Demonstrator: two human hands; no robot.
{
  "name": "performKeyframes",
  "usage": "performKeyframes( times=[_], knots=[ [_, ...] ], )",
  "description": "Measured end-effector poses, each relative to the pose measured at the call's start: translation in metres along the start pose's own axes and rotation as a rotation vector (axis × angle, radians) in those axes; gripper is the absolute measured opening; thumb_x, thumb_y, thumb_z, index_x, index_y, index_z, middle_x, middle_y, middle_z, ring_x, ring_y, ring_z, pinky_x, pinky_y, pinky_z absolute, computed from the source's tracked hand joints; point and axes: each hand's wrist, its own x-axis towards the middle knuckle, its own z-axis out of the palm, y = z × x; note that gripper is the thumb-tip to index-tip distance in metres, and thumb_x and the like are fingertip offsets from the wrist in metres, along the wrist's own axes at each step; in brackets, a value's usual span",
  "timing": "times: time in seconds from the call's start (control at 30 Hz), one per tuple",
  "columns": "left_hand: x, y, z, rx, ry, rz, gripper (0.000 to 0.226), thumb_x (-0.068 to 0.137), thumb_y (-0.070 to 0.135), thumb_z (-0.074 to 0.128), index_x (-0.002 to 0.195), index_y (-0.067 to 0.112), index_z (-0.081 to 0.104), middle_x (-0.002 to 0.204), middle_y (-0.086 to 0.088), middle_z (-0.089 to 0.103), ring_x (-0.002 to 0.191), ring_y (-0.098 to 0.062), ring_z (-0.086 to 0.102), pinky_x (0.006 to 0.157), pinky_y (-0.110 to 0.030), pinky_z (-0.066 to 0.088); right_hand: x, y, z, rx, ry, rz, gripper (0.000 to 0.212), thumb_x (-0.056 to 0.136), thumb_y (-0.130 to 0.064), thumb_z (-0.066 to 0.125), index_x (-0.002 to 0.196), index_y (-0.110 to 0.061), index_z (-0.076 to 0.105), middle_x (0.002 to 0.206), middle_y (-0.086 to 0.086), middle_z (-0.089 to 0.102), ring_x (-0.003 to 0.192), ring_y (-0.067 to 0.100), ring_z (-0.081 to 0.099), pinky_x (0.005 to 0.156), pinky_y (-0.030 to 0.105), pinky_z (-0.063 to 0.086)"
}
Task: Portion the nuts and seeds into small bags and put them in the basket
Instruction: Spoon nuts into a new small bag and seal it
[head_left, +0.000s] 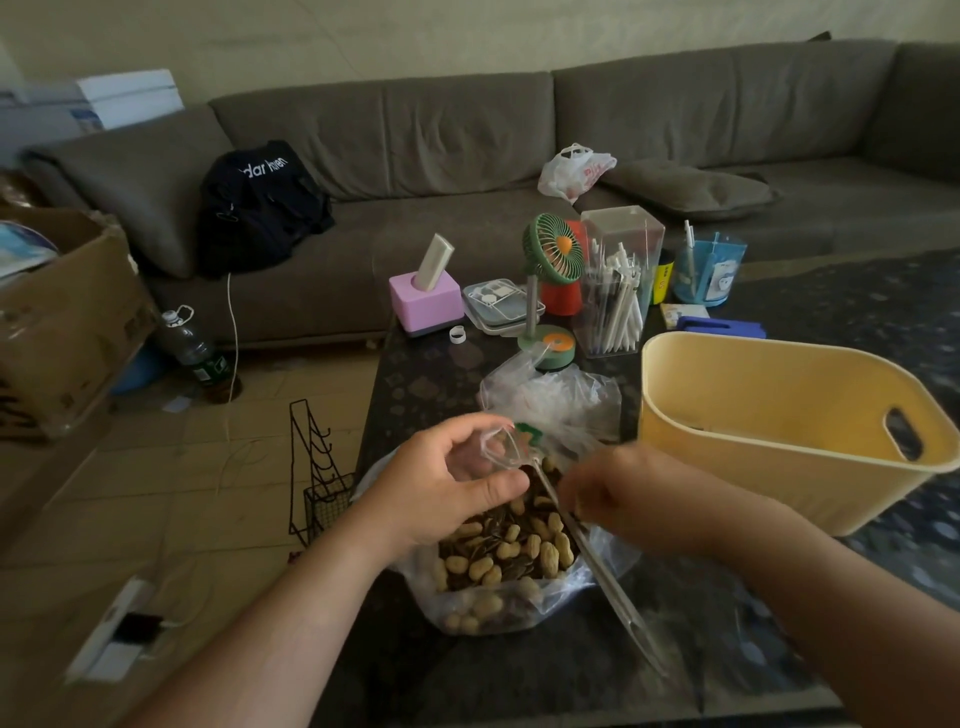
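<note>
A large clear plastic bag (498, 603) full of peanuts and sunflower seeds (511, 545) lies open on the dark table near its front left. My left hand (441, 483) holds a small clear bag (506, 447) by its mouth, just above the nuts. My right hand (618, 493), blurred, has its fingers curled at the handle of a long clear scoop (597, 561) that slants down to the right; the grip itself is unclear. The yellow basket (727, 457) stands to the right, tilted towards me. A pile of small clear bags (561, 400) lies behind the nuts.
Behind stand a green desk fan (550, 291), a clear pen holder (618, 291), a pink box (426, 301), a flat lidded container (498, 304) and a blue cup (709, 275). A wire rack (317, 467) leans by the table's left edge. A grey sofa (467, 156) runs along the back.
</note>
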Motion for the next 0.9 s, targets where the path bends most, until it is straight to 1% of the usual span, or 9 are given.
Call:
performKeyframes(
  times=[0.1,0.23,0.37,0.5,0.57,0.63,0.73,0.83,0.9],
  knots=[
    [-0.004,0.0,-0.007,-0.065,-0.098,-0.078,0.062,0.077,0.042,0.092,0.134,0.032,0.069,0.128,0.017,0.074,0.124,0.0,0.066,0.115,-0.038,0.05,-0.008,0.008,0.013,-0.027,-0.165,-0.017,0.039,0.096,-0.01,0.065,0.109,-0.046,0.065,0.112,-0.025,0.054,0.103,-0.007,0.054,0.091,0.022,0.054],
    [-0.007,-0.005,-0.015,-0.117,-0.112,-0.105,0.065,0.072,0.05,0.092,0.132,0.035,0.071,0.132,0.013,0.073,0.13,-0.004,0.064,0.115,-0.04,0.048,-0.018,0.022,0.029,-0.105,-0.192,-0.084,0.033,0.094,-0.02,0.069,0.114,-0.046,0.064,0.122,-0.02,0.049,0.114,0.002,0.046,0.099,0.026,0.05],
    [-0.005,-0.007,-0.014,-0.104,-0.096,-0.125,0.051,0.076,0.045,0.093,0.123,0.04,0.074,0.126,0.015,0.075,0.124,-0.001,0.067,0.116,-0.042,0.049,-0.019,0.032,0.045,-0.08,-0.131,-0.147,0.038,0.091,-0.024,0.074,0.117,-0.048,0.062,0.119,-0.019,0.048,0.113,0.004,0.048,0.096,0.027,0.051],
    [-0.001,-0.011,-0.012,-0.052,-0.077,-0.183,0.055,0.062,0.064,0.095,0.112,0.057,0.074,0.12,0.021,0.075,0.123,-0.005,0.067,0.113,-0.047,0.051,-0.019,0.03,0.05,-0.082,-0.127,-0.167,0.038,0.095,-0.03,0.071,0.123,-0.051,0.057,0.12,-0.019,0.041,0.108,-0.001,0.043,0.087,0.012,0.041],
    [0.001,-0.015,-0.011,-0.038,-0.057,-0.193,0.062,0.055,0.072,0.093,0.113,0.059,0.073,0.121,0.021,0.075,0.123,-0.008,0.067,0.11,-0.05,0.053,-0.019,0.025,0.051,-0.085,-0.121,-0.176,0.031,0.099,-0.029,0.065,0.122,-0.048,0.057,0.119,-0.016,0.041,0.106,0.003,0.046,0.086,0.018,0.045],
    [0.002,-0.016,-0.011,-0.05,-0.036,-0.191,0.058,0.057,0.069,0.093,0.111,0.059,0.073,0.12,0.019,0.076,0.119,-0.009,0.07,0.108,-0.049,0.056,-0.018,0.019,0.046,-0.065,-0.078,-0.18,0.025,0.101,-0.027,0.059,0.118,-0.046,0.055,0.12,-0.013,0.043,0.105,0.007,0.05,0.089,0.026,0.05],
    [0.001,-0.013,-0.012,-0.07,-0.038,-0.222,0.05,0.069,0.056,0.095,0.114,0.05,0.074,0.123,0.013,0.075,0.118,-0.01,0.07,0.104,-0.045,0.059,-0.013,0.014,0.037,0.045,0.074,-0.167,0.026,0.103,-0.027,0.058,0.116,-0.047,0.049,0.119,-0.016,0.044,0.101,0.005,0.055,0.086,0.028,0.056],
    [0.001,-0.011,-0.011,-0.037,-0.043,-0.276,0.05,0.074,0.053,0.092,0.12,0.049,0.072,0.127,0.011,0.072,0.12,-0.013,0.068,0.098,-0.043,0.062,-0.004,0.01,0.037,-0.033,0.303,-0.184,0.035,0.104,-0.033,0.058,0.135,-0.046,0.05,0.116,-0.012,0.046,0.091,0.01,0.058,0.07,0.033,0.058],
    [0.001,-0.01,-0.01,-0.015,-0.035,-0.297,0.049,0.073,0.055,0.091,0.119,0.051,0.073,0.126,0.011,0.072,0.119,-0.012,0.068,0.097,-0.042,0.062,0.005,0.013,0.037,-0.138,0.366,-0.168,0.042,0.104,-0.034,0.06,0.144,-0.045,0.052,0.113,-0.008,0.047,0.086,0.013,0.058,0.064,0.031,0.056]
  ],
)
